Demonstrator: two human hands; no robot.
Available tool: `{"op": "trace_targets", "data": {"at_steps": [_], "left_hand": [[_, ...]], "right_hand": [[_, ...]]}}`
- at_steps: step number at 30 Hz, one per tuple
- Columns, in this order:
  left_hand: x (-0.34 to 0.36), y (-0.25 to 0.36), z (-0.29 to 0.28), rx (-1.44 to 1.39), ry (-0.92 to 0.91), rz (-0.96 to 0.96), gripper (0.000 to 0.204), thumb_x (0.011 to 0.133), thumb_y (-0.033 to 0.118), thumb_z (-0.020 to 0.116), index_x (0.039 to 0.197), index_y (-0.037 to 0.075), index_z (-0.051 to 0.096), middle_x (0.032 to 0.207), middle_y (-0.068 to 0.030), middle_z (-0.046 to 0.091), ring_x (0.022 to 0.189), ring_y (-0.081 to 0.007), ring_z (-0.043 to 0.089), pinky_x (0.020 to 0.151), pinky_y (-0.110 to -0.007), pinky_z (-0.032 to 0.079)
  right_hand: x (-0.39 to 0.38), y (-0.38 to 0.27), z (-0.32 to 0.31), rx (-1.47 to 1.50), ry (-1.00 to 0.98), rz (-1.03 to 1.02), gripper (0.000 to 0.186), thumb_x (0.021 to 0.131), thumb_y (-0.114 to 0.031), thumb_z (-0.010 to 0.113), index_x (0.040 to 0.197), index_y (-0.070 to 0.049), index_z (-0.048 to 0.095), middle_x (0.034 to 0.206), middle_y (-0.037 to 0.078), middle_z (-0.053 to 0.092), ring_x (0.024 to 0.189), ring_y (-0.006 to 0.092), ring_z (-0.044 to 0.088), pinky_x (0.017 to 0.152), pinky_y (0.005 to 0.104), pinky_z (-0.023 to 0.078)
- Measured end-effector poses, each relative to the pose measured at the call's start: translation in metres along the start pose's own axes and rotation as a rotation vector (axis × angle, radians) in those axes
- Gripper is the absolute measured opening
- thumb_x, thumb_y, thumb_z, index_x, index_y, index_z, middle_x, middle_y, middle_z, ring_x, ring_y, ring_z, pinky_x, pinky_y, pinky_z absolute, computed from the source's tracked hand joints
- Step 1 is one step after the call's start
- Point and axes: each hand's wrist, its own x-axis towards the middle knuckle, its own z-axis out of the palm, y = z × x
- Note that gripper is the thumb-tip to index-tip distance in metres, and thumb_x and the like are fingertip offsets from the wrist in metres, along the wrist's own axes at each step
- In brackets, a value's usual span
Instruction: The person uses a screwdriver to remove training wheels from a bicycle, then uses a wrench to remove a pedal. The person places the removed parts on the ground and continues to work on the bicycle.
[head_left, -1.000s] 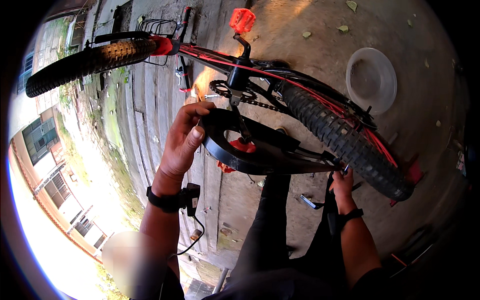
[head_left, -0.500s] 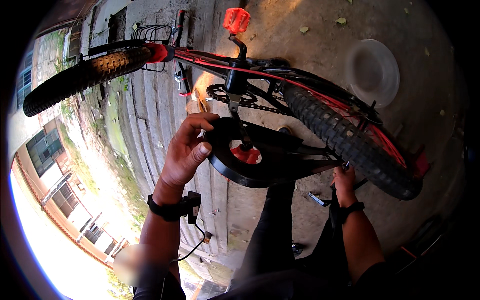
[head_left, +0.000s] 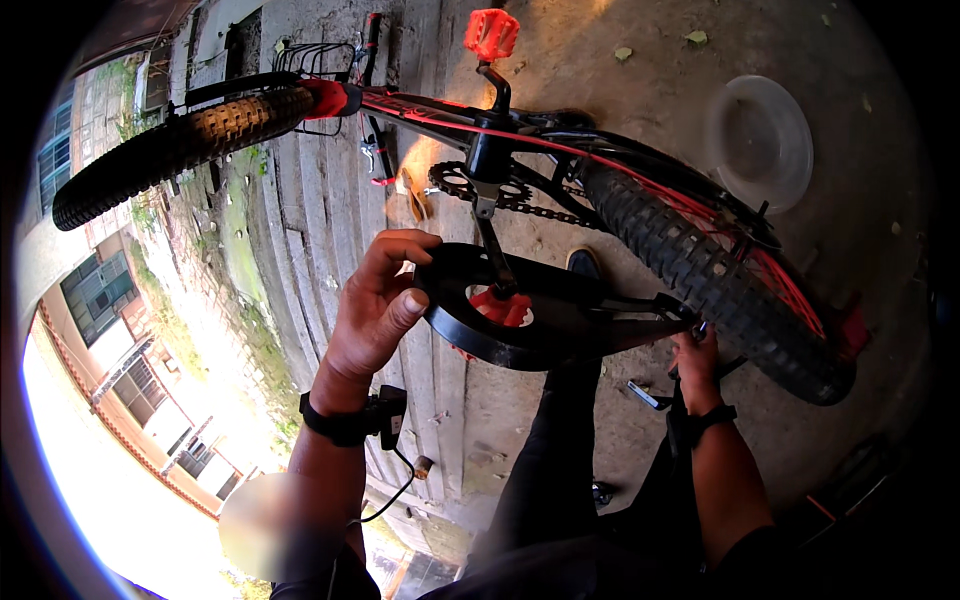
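Observation:
My left hand (head_left: pixel 372 305) grips the rounded front end of a black chain guard (head_left: pixel 550 335), thumb on its outer face. A red pedal (head_left: pixel 505 305) shows through its opening, below a crank arm. Just beyond are the bare chainring (head_left: pixel 455 185) and chain (head_left: pixel 540 212) of a black-and-red bicycle (head_left: pixel 490 145). My right hand (head_left: pixel 695 350) is closed at the guard's narrow end, beside the rear axle and knobby rear tyre (head_left: pixel 690 255); what its fingers hold is partly hidden, with a bit of metal showing.
A clear plastic basin (head_left: pixel 760 140) lies at upper right. The front wheel (head_left: pixel 160 150) reaches left, near a wire basket. A tan tool-like object (head_left: pixel 415 195) lies behind the chainring. A small blue-and-silver item (head_left: pixel 645 392) is beside my legs. Concrete slabs form the ground.
My left hand and the chain guard's front end have moved a little down and right in the view. My right hand stays at the rear end. The whole view has shifted slightly.

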Motion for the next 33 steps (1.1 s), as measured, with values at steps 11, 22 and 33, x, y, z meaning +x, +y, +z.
{"op": "trace_targets", "data": {"at_steps": [11, 22, 33], "left_hand": [[-0.003, -0.011, -0.02, 0.094, -0.046, -0.01, 0.075, 0.075, 0.063, 0.073, 0.118, 0.006, 0.053, 0.118, -0.0076, 0.054, 0.112, -0.019, 0.052, 0.1, -0.035, 0.039], [0.001, -0.031, -0.017, -0.11, -0.066, 0.03, 0.064, 0.069, 0.006, 0.086, 0.121, 0.008, 0.048, 0.111, -0.0034, 0.059, 0.109, -0.0144, 0.055, 0.099, -0.033, 0.043], [-0.002, -0.044, -0.016, -0.209, -0.037, 0.041, 0.077, 0.07, 0.016, 0.087, 0.134, 0.005, 0.046, 0.119, -0.0057, 0.059, 0.113, -0.0162, 0.055, 0.102, -0.034, 0.043]], "right_hand": [[-0.027, -0.001, -0.002, -0.08, -0.136, -0.043, 0.038, 0.092, -0.003, 0.055, 0.128, -0.01, 0.048, 0.096, 0.003, 0.059, 0.074, 0.0137, 0.062, 0.06, 0.027, 0.046], [-0.026, 0.02, -0.005, -0.44, -0.213, -0.427, 0.038, 0.087, -0.009, 0.066, 0.123, -0.008, 0.053, 0.085, 0.001, 0.06, 0.066, 0.01, 0.06, 0.056, 0.0263, 0.047], [-0.118, -0.106, 0.051, -0.51, -0.422, -0.713, 0.028, 0.084, -0.009, 0.072, 0.108, -0.002, 0.061, 0.086, 0.006, 0.063, 0.07, 0.0115, 0.06, 0.061, 0.0257, 0.049]]}}
